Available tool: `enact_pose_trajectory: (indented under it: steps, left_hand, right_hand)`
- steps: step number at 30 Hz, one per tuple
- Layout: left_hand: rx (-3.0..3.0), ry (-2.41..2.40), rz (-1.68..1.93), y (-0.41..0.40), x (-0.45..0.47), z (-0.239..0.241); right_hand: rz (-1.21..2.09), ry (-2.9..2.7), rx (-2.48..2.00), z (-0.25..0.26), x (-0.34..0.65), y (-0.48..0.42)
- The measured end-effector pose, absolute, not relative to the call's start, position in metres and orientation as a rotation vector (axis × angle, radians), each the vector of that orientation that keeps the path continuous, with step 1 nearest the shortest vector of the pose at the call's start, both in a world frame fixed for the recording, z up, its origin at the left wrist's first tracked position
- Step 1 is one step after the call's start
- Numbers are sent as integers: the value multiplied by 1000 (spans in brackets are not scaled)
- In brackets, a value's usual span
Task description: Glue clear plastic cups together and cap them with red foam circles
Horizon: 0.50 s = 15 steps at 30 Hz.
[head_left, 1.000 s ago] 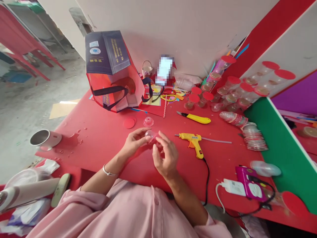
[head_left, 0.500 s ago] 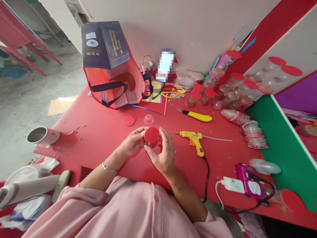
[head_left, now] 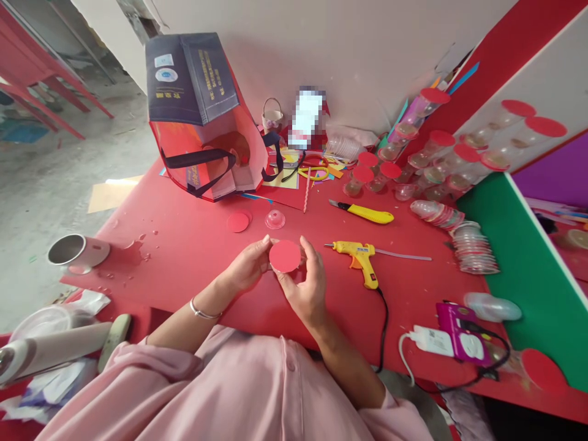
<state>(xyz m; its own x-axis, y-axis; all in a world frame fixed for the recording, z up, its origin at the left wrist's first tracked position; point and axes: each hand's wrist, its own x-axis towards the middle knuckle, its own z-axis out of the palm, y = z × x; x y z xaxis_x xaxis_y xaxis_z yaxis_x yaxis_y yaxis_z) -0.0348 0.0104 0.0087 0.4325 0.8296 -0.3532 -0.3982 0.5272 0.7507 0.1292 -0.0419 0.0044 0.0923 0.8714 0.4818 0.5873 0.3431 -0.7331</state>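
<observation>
A round red disc (head_left: 285,256) is held level in front of me, over the red table. My right hand (head_left: 307,288) grips its right side, thumb at the near edge and fingers at the far edge. My left hand (head_left: 248,264) curls against the left side, fingertips close by the rim. Whatever lies under the disc is mostly hidden. Just beyond sit a small clear plastic lid-like piece (head_left: 275,219) with a raised middle and a couple of flat red discs (head_left: 238,222). On the right lies a yellow hot glue gun (head_left: 365,257) with a glue stick in its back.
A yellow utility knife (head_left: 367,212) lies beyond the glue gun. Several clear cups with red discs (head_left: 367,174) stand at back right. A large bag (head_left: 193,79) stands back left, a metal mug (head_left: 78,252) at the left edge. The glue gun's cord (head_left: 384,324) runs off the near edge.
The disc has turned and shifted slightly right and nearer, showing more of its top face. My right fingers have moved a little right; the left hand has shifted only slightly.
</observation>
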Motion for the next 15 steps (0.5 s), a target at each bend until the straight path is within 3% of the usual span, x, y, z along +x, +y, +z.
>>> enact_pose_trajectory:
  steps: [15]
  left_hand:
    - [1321,831,952,-4,-29,6]
  right_hand:
    - [360,-1564,-1488,2,129,-41]
